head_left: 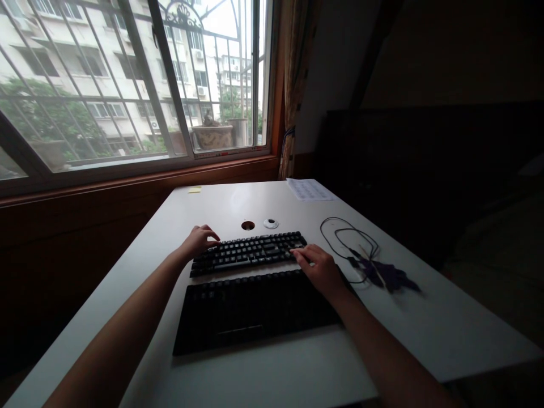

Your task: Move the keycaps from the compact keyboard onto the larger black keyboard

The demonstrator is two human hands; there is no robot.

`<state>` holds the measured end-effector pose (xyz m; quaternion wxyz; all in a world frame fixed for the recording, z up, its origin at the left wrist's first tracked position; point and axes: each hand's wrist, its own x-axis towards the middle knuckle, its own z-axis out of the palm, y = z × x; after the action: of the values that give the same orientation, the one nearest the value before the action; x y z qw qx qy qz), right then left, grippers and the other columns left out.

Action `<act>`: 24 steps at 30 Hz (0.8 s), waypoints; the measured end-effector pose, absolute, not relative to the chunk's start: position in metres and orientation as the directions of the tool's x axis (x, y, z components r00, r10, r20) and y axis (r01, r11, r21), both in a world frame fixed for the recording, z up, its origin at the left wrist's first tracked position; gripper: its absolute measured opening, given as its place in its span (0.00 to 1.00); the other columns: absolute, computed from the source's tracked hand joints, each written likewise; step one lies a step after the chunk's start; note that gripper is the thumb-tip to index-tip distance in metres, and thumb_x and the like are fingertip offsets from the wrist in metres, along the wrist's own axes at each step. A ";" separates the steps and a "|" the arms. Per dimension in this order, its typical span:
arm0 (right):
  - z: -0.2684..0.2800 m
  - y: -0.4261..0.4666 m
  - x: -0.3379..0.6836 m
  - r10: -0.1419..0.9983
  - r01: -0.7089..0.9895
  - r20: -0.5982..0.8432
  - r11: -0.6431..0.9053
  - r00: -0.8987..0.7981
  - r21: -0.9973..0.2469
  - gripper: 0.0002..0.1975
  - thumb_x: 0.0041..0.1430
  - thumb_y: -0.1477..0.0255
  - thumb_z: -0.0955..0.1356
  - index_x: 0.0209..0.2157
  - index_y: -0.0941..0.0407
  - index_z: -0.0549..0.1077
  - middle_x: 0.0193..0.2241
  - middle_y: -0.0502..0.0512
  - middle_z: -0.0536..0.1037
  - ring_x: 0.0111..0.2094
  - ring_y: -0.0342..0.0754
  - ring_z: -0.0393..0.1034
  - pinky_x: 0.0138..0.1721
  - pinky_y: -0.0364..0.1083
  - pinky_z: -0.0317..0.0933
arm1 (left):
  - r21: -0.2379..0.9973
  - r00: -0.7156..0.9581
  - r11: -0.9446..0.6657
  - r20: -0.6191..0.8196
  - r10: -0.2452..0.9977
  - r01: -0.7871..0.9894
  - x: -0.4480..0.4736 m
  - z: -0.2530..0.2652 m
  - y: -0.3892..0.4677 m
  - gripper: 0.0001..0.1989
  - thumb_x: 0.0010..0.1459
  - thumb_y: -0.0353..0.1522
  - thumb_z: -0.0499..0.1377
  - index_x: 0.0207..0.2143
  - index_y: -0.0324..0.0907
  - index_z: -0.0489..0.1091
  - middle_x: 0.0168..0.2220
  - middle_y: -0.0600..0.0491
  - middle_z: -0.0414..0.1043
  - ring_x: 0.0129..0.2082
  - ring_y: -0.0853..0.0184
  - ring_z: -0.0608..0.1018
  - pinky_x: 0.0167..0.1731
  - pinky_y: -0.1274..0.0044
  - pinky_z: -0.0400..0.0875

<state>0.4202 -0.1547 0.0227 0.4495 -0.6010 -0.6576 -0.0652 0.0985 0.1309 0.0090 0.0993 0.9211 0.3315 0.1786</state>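
A black keyboard (249,252) lies across the white table, with its keycaps facing up. At its far left corner, my left hand (200,241) grips the edge with thumb and fingers curled close together. My right hand (318,265) is over the right part of the keys. Its thumb and forefinger are pinched together, and whatever small thing may be between them is too dark to make out. Nearer to me lies a wide black slab (255,311) with a row of small key-like blocks along its far edge. My right wrist passes over its right end.
Right of the keyboards lie a looped black cable (340,218) and a dark purple cloth-like thing (389,275). Behind are a round hole (248,225), a white round cover (271,224), printed paper (310,190) and yellow notes (194,190). A barred window (178,85) stands beyond the table (144,249).
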 end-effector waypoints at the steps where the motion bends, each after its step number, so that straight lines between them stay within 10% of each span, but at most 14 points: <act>1: 0.023 -0.155 0.420 0.733 0.848 0.669 0.271 0.124 -0.455 0.09 0.67 0.71 0.65 0.39 0.53 0.79 0.32 0.54 0.79 0.37 0.51 0.74 0.43 0.49 0.67 | 0.299 0.721 -0.764 0.262 0.642 0.572 0.099 0.008 0.131 0.15 0.56 0.48 0.65 0.35 0.49 0.83 0.40 0.48 0.75 0.42 0.58 0.75 0.53 0.63 0.62; 24: 0.026 -0.156 0.417 0.738 0.838 0.667 0.297 0.102 -0.457 0.09 0.67 0.71 0.66 0.39 0.53 0.79 0.32 0.54 0.78 0.36 0.50 0.74 0.42 0.49 0.67 | 0.396 0.649 -0.793 0.458 0.607 0.462 0.047 0.049 0.062 0.19 0.61 0.50 0.59 0.39 0.47 0.80 0.41 0.48 0.74 0.43 0.60 0.73 0.38 0.71 0.73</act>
<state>0.4172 -0.1561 0.0260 0.4502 -0.5901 -0.6678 -0.0554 0.0474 0.0624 0.0492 0.1226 0.8998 0.2972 0.2951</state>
